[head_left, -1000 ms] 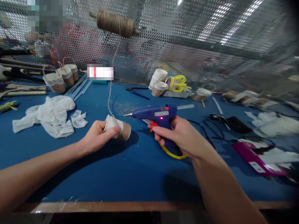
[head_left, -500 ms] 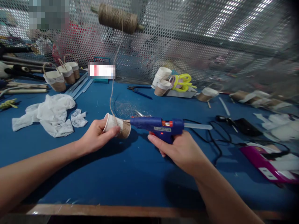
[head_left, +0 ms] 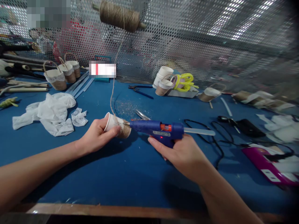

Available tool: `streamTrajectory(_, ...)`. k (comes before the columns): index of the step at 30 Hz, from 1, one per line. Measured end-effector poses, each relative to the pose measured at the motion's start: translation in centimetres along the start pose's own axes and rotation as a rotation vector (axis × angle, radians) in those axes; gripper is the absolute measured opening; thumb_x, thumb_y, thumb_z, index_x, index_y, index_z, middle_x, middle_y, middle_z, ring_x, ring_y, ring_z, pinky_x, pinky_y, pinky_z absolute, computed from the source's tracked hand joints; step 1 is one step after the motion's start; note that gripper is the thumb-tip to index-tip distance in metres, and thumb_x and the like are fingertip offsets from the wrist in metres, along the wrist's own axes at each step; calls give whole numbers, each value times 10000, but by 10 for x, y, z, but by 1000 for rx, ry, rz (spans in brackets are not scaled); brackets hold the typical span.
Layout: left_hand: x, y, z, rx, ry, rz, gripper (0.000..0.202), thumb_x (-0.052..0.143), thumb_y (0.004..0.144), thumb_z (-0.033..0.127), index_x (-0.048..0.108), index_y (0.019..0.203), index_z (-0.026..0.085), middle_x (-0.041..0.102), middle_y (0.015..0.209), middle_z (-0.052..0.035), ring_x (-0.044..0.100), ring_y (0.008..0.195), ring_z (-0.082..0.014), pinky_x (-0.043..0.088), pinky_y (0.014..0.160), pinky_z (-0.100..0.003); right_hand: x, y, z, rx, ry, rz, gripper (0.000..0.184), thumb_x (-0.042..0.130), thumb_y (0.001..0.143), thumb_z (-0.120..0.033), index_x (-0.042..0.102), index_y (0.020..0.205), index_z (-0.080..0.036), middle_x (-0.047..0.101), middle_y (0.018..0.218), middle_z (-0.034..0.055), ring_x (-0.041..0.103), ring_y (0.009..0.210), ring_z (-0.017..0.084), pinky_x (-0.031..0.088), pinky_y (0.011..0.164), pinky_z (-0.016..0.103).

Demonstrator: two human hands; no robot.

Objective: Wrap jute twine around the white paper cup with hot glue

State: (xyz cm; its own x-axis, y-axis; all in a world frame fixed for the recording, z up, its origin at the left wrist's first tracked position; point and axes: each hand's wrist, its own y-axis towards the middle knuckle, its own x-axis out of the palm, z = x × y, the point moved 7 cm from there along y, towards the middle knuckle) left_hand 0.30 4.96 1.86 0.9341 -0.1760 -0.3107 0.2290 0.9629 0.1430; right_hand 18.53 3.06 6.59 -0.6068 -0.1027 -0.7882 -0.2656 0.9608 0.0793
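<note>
My left hand (head_left: 100, 133) is closed around a white paper cup (head_left: 111, 123), tilted on its side with its mouth to the upper left. Brown twine covers the cup's base end. From the cup a strand of twine (head_left: 112, 93) runs up to a large spool (head_left: 120, 16). My right hand (head_left: 182, 152) grips a blue hot glue gun (head_left: 156, 128), whose red light is lit. Its metal nozzle meets the cup's side by the edge of the twine. A clear glue stick (head_left: 201, 131) sticks out of the gun's back.
White lace (head_left: 52, 112) lies at left, before several twine-wrapped cups with handles (head_left: 57, 81). Pliers (head_left: 141, 90), scissors (head_left: 142, 114) and stacked cups (head_left: 163, 74) lie beyond my hands. A black cord (head_left: 217, 146) and purple power strip (head_left: 263, 165) are at right. Perforated metal stands behind.
The glue gun's back end has dipped slightly, with its nozzle still at the cup. My left hand keeps its hold on the cup. The view has shifted a little.
</note>
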Motion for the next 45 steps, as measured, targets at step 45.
streamTrajectory(45,2,3,-8,-129,-5,25,296,486,776,325,691,783,111,699,718,-33,602,634,-142,465,599,-214,7,-21,-15,-582,-671,104,354,369,854,-262,709,821,-169,635,611,103,574,530,196,451,496,307)
